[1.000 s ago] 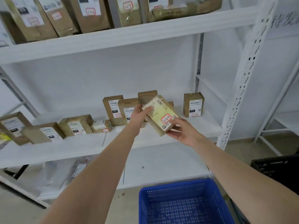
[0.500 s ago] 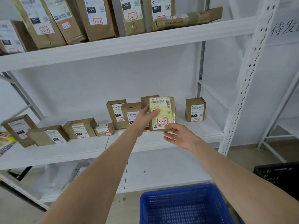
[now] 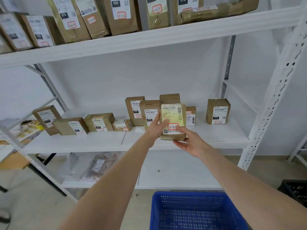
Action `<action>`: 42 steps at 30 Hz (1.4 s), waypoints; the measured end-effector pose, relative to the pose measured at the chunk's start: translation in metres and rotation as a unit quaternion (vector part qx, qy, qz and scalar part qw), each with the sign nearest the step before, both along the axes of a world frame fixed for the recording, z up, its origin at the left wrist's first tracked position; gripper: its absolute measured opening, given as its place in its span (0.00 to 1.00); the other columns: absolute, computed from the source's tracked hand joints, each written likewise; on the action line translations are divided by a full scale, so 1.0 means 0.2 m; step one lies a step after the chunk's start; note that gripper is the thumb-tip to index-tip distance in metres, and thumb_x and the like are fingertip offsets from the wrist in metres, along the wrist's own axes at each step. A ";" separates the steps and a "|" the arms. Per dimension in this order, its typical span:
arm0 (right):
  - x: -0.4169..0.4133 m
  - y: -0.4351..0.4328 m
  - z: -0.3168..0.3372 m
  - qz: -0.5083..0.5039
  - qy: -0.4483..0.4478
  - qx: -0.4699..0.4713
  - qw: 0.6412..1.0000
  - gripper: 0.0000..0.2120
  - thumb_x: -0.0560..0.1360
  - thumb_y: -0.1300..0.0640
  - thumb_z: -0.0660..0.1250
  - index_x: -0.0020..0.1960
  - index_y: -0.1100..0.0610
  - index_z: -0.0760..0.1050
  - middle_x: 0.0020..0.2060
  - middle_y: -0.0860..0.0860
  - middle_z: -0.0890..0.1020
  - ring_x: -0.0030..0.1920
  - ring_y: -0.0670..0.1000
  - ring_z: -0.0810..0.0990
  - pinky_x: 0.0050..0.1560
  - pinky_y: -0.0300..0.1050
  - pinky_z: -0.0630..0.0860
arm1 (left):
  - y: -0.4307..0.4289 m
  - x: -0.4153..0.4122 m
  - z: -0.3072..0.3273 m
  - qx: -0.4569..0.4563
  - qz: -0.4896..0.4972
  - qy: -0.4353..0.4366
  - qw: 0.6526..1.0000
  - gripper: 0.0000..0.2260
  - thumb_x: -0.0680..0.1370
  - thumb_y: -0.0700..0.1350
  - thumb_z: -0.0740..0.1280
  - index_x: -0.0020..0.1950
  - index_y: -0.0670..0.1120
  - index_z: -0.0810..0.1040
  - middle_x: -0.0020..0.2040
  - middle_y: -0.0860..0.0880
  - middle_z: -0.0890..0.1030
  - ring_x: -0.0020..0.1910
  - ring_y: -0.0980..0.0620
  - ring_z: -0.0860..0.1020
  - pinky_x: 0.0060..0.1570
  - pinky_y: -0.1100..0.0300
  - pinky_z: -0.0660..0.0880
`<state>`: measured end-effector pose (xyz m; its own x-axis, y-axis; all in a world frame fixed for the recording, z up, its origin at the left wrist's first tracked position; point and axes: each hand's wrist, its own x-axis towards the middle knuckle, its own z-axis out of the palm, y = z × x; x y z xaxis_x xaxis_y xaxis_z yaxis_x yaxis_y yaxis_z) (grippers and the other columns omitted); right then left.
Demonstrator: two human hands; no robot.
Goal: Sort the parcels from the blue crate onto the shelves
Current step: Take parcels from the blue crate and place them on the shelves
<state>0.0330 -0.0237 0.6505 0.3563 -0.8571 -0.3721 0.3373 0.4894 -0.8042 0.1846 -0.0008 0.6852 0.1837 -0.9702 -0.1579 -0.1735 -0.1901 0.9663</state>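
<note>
Both hands hold a small brown parcel (image 3: 173, 113) with a yellowish label and a red-ringed "3-3" sticker, upright over the front of the middle shelf (image 3: 207, 138). My left hand (image 3: 155, 128) grips its left side with the thumb on the label. Under its lower right corner, my right hand (image 3: 187, 140) supports it with the thumb on the sticker. The blue crate (image 3: 196, 211) stands on the floor below and shows no parcel in its visible part.
Several brown parcels stand along the middle shelf, one (image 3: 218, 112) apart at the right. Taller parcels (image 3: 123, 15) fill the top shelf. A white perforated upright (image 3: 272, 100) bounds the bay. A black crate (image 3: 297, 191) sits at the right edge; bagged items (image 3: 98, 165) lie on the bottom shelf.
The parcel has been turned from tilted to upright and moved slightly forward and down toward the middle shelf. My right thumb has come up onto its front.
</note>
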 end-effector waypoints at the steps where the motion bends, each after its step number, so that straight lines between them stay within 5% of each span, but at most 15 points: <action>1: 0.03 0.01 -0.02 0.003 0.006 0.005 1.000 0.11 0.71 0.57 0.74 0.52 0.58 0.78 0.47 0.56 0.79 0.50 0.54 0.80 0.57 0.51 0.79 | 0.01 0.03 -0.02 0.003 0.004 -0.009 1.000 0.28 0.74 0.56 0.67 0.73 0.58 0.64 0.62 0.50 0.78 0.61 0.47 0.76 0.62 0.45 0.73; 5: 0.14 0.01 -0.10 0.016 0.034 0.027 0.999 0.13 0.70 0.57 0.75 0.52 0.59 0.78 0.48 0.57 0.78 0.48 0.54 0.79 0.51 0.49 0.81 | 0.08 0.17 -0.05 -0.012 0.021 0.005 1.000 0.17 0.80 0.40 0.62 0.69 0.46 0.72 0.58 0.45 0.81 0.52 0.48 0.80 0.53 0.54 0.79; 10: 0.31 -0.02 -0.15 0.030 0.049 0.040 0.998 0.16 0.69 0.59 0.75 0.54 0.61 0.77 0.46 0.57 0.80 0.49 0.56 0.81 0.48 0.49 0.82 | 0.11 0.37 -0.11 -0.020 0.036 0.021 0.999 0.14 0.79 0.35 0.61 0.65 0.37 0.75 0.59 0.41 0.80 0.50 0.48 0.80 0.43 0.65 0.80; 16: 0.60 -0.07 -0.27 0.024 0.065 0.060 0.996 0.15 0.70 0.58 0.74 0.55 0.61 0.77 0.48 0.59 0.81 0.46 0.57 0.81 0.48 0.48 0.82 | 0.02 0.72 -0.24 0.003 0.001 0.047 0.999 0.15 0.78 0.35 0.65 0.64 0.38 0.76 0.58 0.42 0.81 0.53 0.48 0.80 0.54 0.56 0.78; 25: 1.23 -0.16 -0.47 0.000 0.172 0.047 0.984 0.22 0.68 0.54 0.77 0.59 0.57 0.76 0.45 0.54 0.81 0.40 0.51 0.77 0.41 0.42 0.77 | -0.24 1.42 -0.47 0.053 -0.011 0.071 0.996 0.18 0.74 0.31 0.69 0.64 0.37 0.75 0.57 0.41 0.81 0.51 0.48 0.80 0.48 0.61 0.80; 30: 1.39 -0.28 -0.54 -0.037 0.209 0.009 0.977 0.34 0.65 0.63 0.78 0.67 0.54 0.69 0.52 0.54 0.83 0.48 0.51 0.81 0.52 0.45 0.78 | -0.33 1.55 -0.51 0.042 -0.023 0.052 0.997 0.21 0.73 0.27 0.65 0.64 0.41 0.75 0.48 0.48 0.80 0.49 0.49 0.79 0.43 0.63 0.79; 34: 1.44 -0.36 -0.56 -0.020 0.307 -0.054 0.950 0.42 0.64 0.66 0.76 0.73 0.53 0.63 0.56 0.54 0.81 0.55 0.54 0.80 0.57 0.50 0.77 | -0.41 1.56 -0.56 0.042 -0.052 0.016 0.998 0.18 0.73 0.28 0.64 0.62 0.40 0.76 0.53 0.45 0.80 0.54 0.46 0.79 0.52 0.55 0.79; 37: 1.45 -0.41 -0.55 -0.021 0.353 -0.095 0.931 0.36 0.65 0.67 0.74 0.70 0.54 0.67 0.58 0.53 0.80 0.57 0.53 0.78 0.51 0.43 0.74 | -0.46 1.52 -0.60 0.040 -0.056 -0.012 0.998 0.18 0.73 0.30 0.65 0.60 0.41 0.77 0.56 0.46 0.81 0.55 0.47 0.79 0.58 0.51 0.76; 42: 1.45 -0.45 -0.59 -0.023 0.428 -0.137 0.893 0.27 0.65 0.66 0.73 0.63 0.55 0.72 0.53 0.52 0.82 0.54 0.54 0.81 0.57 0.50 0.77 | -0.49 1.49 -0.68 0.057 -0.024 -0.015 0.998 0.16 0.71 0.31 0.67 0.55 0.46 0.80 0.52 0.48 0.83 0.53 0.48 0.80 0.58 0.49 0.77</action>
<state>0.3234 -0.1133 0.5318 0.0045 -0.9640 -0.2658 -0.4441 0.2362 -0.8642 0.4827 -0.0993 0.5485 0.1445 -0.9540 -0.2628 -0.2143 -0.2894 0.9329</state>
